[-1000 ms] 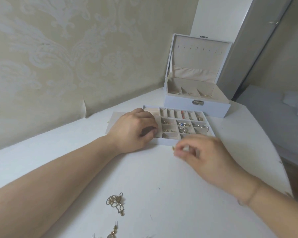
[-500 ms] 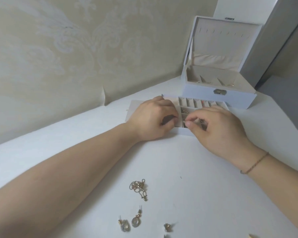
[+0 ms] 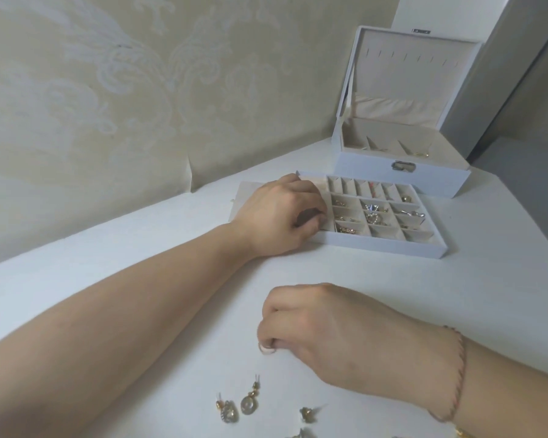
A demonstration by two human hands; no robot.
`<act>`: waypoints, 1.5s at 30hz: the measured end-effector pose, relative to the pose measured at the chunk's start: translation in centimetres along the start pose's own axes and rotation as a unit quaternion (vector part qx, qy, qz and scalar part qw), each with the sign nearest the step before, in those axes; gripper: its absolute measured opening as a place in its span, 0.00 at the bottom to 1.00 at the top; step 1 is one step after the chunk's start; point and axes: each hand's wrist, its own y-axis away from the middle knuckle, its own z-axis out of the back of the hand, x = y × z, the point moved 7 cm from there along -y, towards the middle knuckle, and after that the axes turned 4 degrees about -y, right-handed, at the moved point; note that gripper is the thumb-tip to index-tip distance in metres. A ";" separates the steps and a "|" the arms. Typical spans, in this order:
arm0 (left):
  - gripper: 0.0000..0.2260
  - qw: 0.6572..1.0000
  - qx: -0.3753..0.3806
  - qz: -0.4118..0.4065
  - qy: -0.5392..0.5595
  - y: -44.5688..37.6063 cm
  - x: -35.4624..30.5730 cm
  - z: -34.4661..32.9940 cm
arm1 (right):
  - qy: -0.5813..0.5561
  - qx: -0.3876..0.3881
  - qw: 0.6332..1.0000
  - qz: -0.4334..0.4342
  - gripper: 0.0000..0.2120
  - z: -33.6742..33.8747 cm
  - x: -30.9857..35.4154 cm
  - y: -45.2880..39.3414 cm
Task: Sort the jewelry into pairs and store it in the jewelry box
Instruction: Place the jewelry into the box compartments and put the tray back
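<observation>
**Hands sorting jewelry beside an open box**

On a white table (image 3: pixel 140 248), the left hand (image 3: pixel 276 216) rests with curled fingers on the left end of a divided tray (image 3: pixel 386 245); whether it holds anything cannot be told. Several tray compartments contain small gold and silver pieces. Behind the tray stands the jewelry box (image 3: pixel 399 175), lid upright. Nearer the viewer, the right hand (image 3: pixel 323 330) presses curled fingertips to the table, its fingers hiding whatever they may pinch. Just below it lie two drop earrings (image 3: pixel 238 406) and a stud (image 3: pixel 307 414). A thin bracelet (image 3: pixel 456 374) circles the right wrist.
</observation>
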 end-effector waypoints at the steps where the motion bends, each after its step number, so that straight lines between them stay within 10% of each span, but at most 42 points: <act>1: 0.10 1.000 0.001 0.001 0.001 0.0 0.0 0.0 | 0.008 -0.003 1.000 -0.009 0.10 0.2 -0.4 0.3; 14: 0.12 1.000 0.002 0.008 0.004 0.0 0.0 -0.1 | -0.203 -0.327 0.876 -0.291 0.15 9.0 -15.2 8.9; 45: 0.10 1.000 -0.001 0.009 0.002 0.0 0.2 -0.1 | -0.191 -0.343 0.863 -0.317 0.14 9.8 -17.1 9.4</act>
